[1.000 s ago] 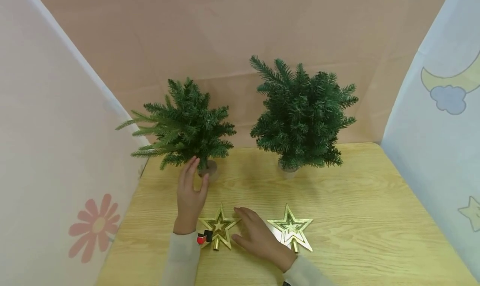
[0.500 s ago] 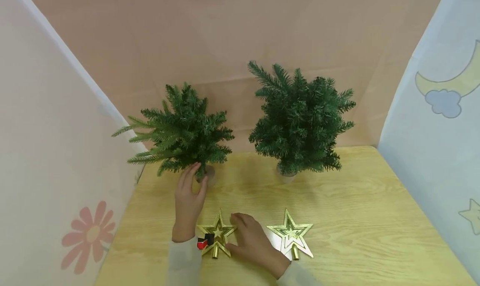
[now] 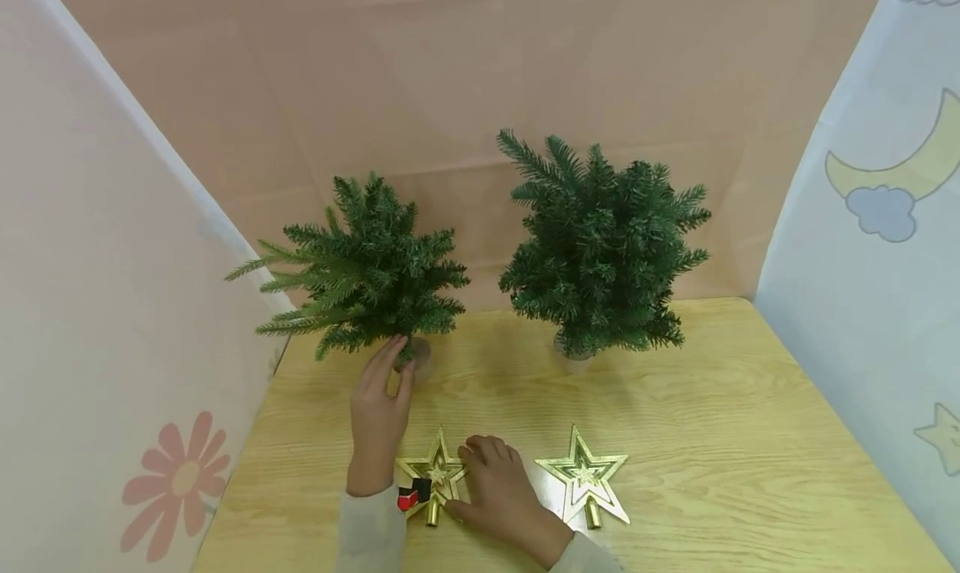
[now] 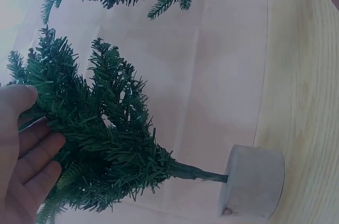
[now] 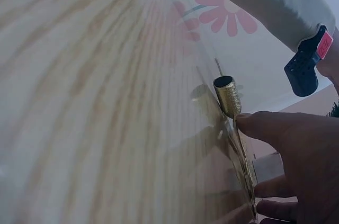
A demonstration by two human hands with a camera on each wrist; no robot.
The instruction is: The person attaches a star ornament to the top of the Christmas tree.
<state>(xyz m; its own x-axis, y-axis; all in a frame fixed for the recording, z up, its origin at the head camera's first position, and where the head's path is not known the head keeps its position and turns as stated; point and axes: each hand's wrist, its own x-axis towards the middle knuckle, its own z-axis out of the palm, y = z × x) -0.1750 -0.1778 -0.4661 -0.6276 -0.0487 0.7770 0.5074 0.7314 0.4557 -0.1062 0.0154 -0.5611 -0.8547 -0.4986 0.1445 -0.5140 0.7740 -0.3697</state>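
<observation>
My left hand [image 3: 378, 423] is beside the trunk of the small green artificial Christmas tree [image 3: 375, 264], thumb and fingers spread apart. In the left wrist view, its fingers [image 4: 39, 152] are close against the branches, while the tree's round wooden base [image 4: 254, 181] rests on the tabletop. My right hand [image 3: 501, 494] reaches over the right side of the left gold star topper [image 3: 432, 515], covering part of it. The right wrist view has the thumb at the star's hollow gold tube [image 5: 229, 97] and the other fingers along its edge. The star lies low at the table.
A second, fuller tree [image 3: 603, 248] stands at the back right. Another gold star topper [image 3: 583, 475] lies right of my right hand on the wooden table [image 3: 712, 439]. Cloth walls [image 3: 465, 64] enclose the back and sides. A black and red wrist device [image 3: 412, 495] overlaps the left star.
The right hand has shifted left, from beside the left star onto its right edge. The left hand has come slightly closer to the trunk. The whole head view has tilted a little.
</observation>
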